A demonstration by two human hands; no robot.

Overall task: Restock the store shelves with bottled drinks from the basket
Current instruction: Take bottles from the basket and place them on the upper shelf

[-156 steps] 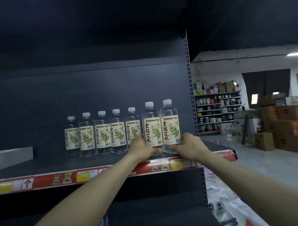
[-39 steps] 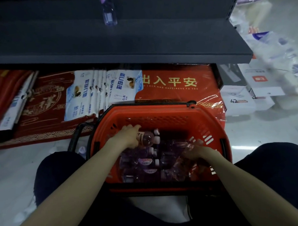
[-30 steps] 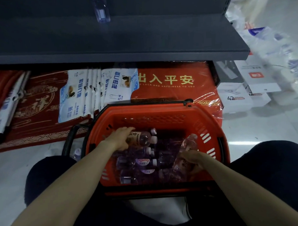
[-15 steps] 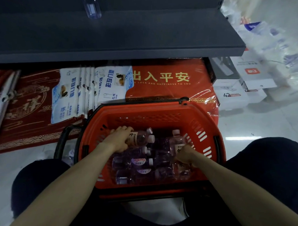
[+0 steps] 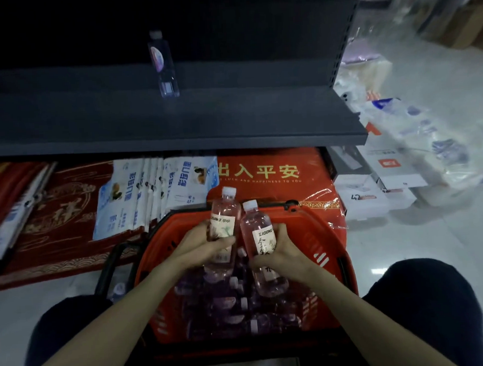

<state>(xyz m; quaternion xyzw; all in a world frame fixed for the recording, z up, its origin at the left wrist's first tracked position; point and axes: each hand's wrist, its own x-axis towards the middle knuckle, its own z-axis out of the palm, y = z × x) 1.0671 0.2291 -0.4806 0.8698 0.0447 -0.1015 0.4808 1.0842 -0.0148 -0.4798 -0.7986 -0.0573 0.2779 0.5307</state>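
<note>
1. Left hand [image 5: 207, 246]: fingers wrapped round the paper label of a clear plastic bottle [image 5: 223, 211], white cap up, lifted above the basket [image 5: 327, 248].
2. Right hand [image 5: 279, 253]: clamped likewise on a second bottle [image 5: 254, 223], just beside the first. One per hand likely saves trips.
3. Basket: orange plastic, slotted walls. Further bottles [image 5: 212, 300] lie inside on their sides.
4. Shelf [image 5: 232, 119]: dark, flat, matte. One slim bottle [image 5: 163, 67] stands upright.

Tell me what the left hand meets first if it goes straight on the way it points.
Probably the right bottle, held by the right hand: the left hand, gripping the left bottle, aims across at it. Depth is unclear.
</note>
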